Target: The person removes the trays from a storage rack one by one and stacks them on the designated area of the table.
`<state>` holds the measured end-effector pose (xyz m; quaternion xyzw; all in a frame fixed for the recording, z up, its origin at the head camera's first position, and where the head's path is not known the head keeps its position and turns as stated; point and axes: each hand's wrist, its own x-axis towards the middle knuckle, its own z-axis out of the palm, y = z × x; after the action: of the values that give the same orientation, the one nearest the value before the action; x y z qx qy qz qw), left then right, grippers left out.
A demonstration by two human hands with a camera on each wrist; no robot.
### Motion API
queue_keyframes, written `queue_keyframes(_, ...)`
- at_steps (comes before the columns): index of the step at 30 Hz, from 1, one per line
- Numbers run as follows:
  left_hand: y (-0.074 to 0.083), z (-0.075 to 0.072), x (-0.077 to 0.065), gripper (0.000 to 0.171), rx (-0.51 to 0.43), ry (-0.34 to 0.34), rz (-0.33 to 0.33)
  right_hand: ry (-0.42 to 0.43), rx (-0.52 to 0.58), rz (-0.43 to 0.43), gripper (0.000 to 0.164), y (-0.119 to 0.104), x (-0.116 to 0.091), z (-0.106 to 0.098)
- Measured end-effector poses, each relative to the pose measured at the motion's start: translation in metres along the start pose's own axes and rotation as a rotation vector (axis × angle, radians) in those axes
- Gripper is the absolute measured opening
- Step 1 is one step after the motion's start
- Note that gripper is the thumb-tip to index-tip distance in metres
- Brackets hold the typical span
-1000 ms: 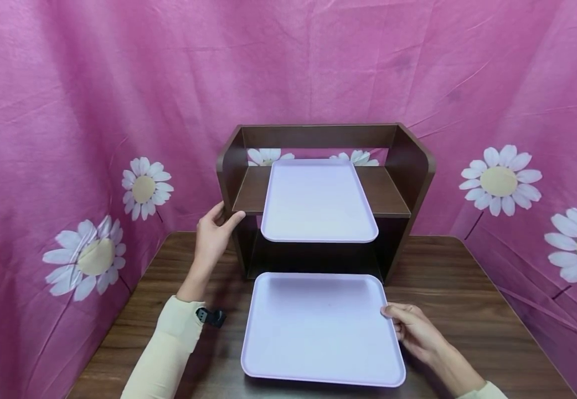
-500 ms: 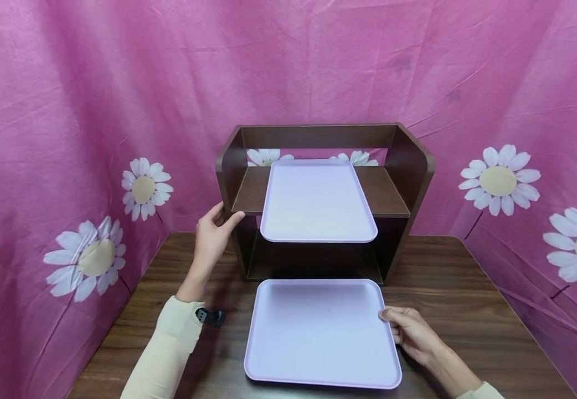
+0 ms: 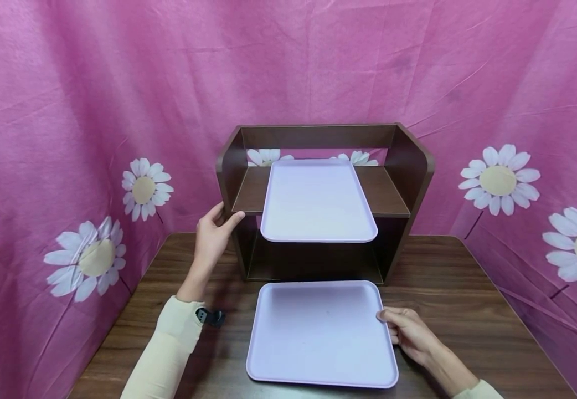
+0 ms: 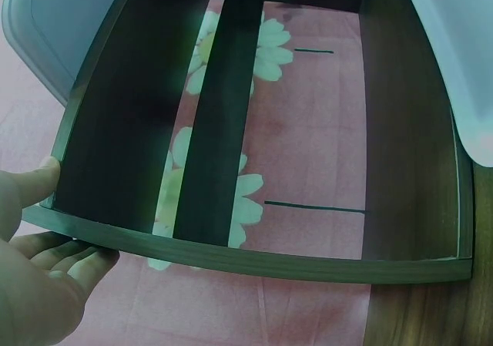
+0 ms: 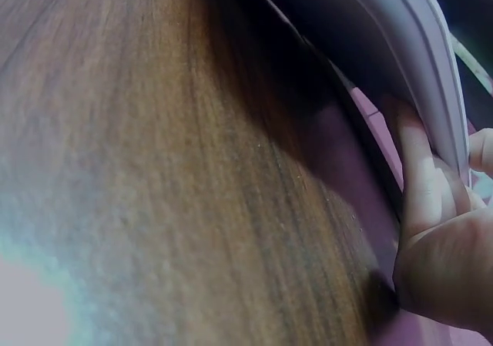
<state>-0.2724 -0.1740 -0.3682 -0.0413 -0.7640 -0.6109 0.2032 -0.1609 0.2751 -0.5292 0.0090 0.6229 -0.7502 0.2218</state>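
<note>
At the table's back stands a dark brown two-level desk shelf (image 3: 313, 136). My left hand (image 3: 211, 235) grips its left side panel at middle-board height; in the left wrist view the thumb (image 4: 38, 178) is on the panel's inner side and the fingers lie outside. A pale lilac tray (image 3: 318, 199) rests on the middle board, its near end jutting past the front. Before the shelf is a second lilac tray (image 3: 323, 332). My right hand (image 3: 413, 332) pinches its right rim, thumb on top, fingers beneath. The right wrist view shows this tray's underside (image 5: 339, 30) raised off the wood there.
The brown wood-grain table (image 3: 448, 299) extends on both sides of the shelf. A pink curtain (image 3: 313, 66) printed with large white daisies hangs behind and at both sides. The shelf's lower compartment (image 3: 313, 260) lies behind the front tray. A dark watch (image 3: 210, 317) is on the left wrist.
The front tray has sunk slightly, its far edge coming down and away from the shelf's lower opening. My right hand has shifted a little left with it. The left hand, shelf and upper tray stay put.
</note>
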Motion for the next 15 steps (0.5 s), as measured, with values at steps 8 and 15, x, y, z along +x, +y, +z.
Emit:
queue_keyframes(8, -0.001, 0.000, 0.001, 0.053, -0.006, 0.005, 0.008, 0.086, -0.091, 0.029, 0.019, -0.003, 0.000, 0.004)
queue_keyframes(15, -0.002, 0.000, 0.000, 0.054, 0.001, 0.007, 0.009, 0.233, -0.414, -0.028, 0.046, -0.009, -0.003, 0.016)
